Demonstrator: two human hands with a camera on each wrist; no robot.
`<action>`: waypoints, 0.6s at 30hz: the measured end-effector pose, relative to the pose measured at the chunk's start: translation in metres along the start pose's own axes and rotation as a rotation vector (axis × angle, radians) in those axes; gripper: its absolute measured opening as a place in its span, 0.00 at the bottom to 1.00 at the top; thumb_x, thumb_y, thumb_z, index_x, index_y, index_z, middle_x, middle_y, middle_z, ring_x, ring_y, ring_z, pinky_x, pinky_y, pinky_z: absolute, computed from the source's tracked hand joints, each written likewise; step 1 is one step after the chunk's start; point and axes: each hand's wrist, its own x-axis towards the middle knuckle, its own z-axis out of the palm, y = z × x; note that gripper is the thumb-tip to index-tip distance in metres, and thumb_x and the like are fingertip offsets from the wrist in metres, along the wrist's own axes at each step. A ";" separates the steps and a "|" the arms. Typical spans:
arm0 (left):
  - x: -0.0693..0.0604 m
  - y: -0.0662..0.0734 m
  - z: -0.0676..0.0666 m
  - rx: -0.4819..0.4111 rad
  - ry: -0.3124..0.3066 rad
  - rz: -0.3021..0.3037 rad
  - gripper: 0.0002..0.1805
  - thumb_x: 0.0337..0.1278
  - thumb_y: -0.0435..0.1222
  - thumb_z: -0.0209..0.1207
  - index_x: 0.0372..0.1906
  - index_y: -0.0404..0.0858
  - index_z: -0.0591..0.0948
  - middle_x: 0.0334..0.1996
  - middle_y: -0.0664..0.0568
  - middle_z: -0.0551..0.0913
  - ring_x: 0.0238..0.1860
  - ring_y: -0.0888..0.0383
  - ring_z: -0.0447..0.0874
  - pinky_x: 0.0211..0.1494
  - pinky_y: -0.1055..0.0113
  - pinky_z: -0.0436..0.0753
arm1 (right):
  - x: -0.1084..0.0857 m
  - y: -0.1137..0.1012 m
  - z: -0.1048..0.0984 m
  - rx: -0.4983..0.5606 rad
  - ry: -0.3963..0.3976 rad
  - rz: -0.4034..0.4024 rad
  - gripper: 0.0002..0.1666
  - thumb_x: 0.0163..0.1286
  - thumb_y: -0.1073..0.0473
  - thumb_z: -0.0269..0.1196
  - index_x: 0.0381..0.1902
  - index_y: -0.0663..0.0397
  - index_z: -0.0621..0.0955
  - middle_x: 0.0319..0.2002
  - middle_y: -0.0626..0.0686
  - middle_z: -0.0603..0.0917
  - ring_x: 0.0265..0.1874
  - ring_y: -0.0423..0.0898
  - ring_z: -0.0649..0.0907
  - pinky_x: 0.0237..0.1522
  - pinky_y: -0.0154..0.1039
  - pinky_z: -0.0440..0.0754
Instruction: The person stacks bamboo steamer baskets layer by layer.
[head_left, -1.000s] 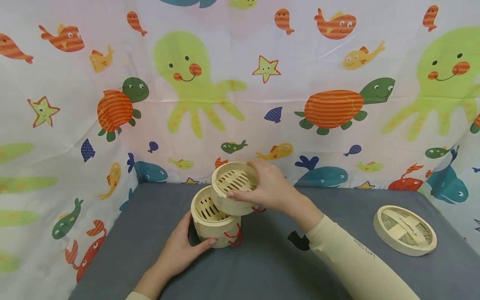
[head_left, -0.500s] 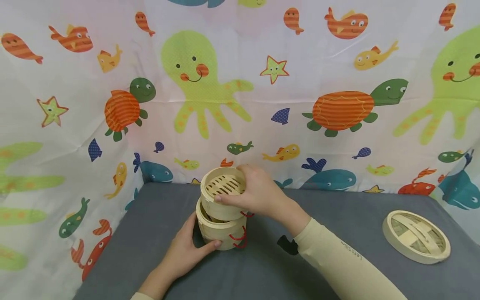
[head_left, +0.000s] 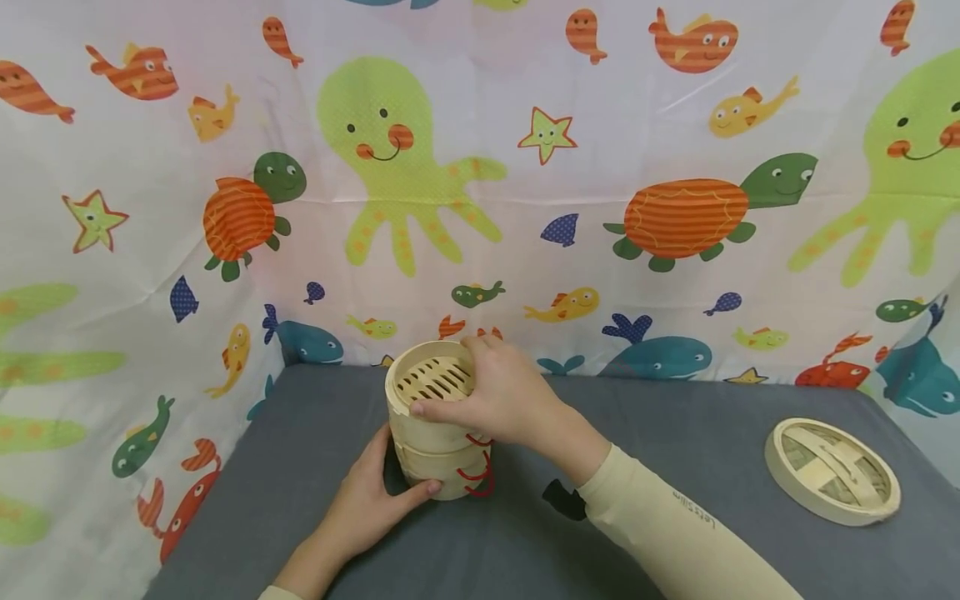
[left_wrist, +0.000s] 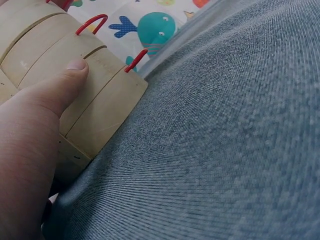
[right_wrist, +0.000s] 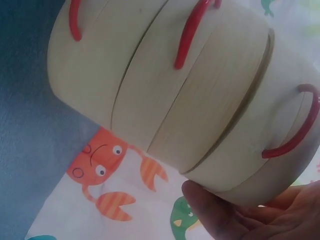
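Observation:
A stack of round bamboo steamer baskets with red loops on the side stands on the grey cloth. My right hand (head_left: pixel 502 392) grips the rim of the top basket (head_left: pixel 431 429), thumb in front and fingers at the back; its slatted floor shows from above. That basket sits on the lower part of the stack (head_left: pixel 438 477), and a thin dark seam (right_wrist: pixel 232 125) lies between them in the right wrist view. Low on the left side, my left hand (head_left: pixel 367 504) holds the lower baskets; its thumb (left_wrist: pixel 67 85) presses on their wall in the left wrist view.
A round bamboo lid (head_left: pixel 832 472) with a strap handle lies on the grey cloth (head_left: pixel 712 450) at the right. A white curtain (head_left: pixel 465 242) printed with sea animals hangs behind and at the left. Under my right wrist is a small black item (head_left: pixel 564 500).
My right hand has moved left and down with the top basket, which has gone from tilted and offset to resting in line on the stack. My left hand has kept its hold.

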 end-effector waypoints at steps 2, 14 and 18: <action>0.001 0.000 0.000 0.003 -0.003 -0.009 0.66 0.57 0.64 0.77 0.90 0.47 0.53 0.85 0.43 0.61 0.83 0.41 0.62 0.78 0.30 0.66 | -0.002 -0.002 0.000 -0.004 -0.001 0.016 0.64 0.56 0.15 0.71 0.70 0.60 0.79 0.59 0.54 0.84 0.53 0.50 0.84 0.51 0.51 0.86; 0.000 0.001 0.001 0.007 -0.006 -0.022 0.66 0.56 0.65 0.77 0.90 0.45 0.53 0.85 0.43 0.61 0.83 0.41 0.61 0.79 0.31 0.65 | -0.008 -0.007 0.006 -0.013 -0.015 0.071 0.71 0.55 0.13 0.71 0.77 0.61 0.72 0.65 0.61 0.79 0.57 0.54 0.82 0.57 0.54 0.86; -0.001 0.002 0.000 0.011 0.003 -0.017 0.66 0.57 0.64 0.77 0.90 0.45 0.54 0.84 0.43 0.62 0.83 0.41 0.62 0.78 0.31 0.66 | -0.008 -0.005 0.009 0.003 -0.012 0.068 0.70 0.55 0.14 0.71 0.78 0.59 0.71 0.65 0.60 0.78 0.58 0.54 0.81 0.57 0.54 0.85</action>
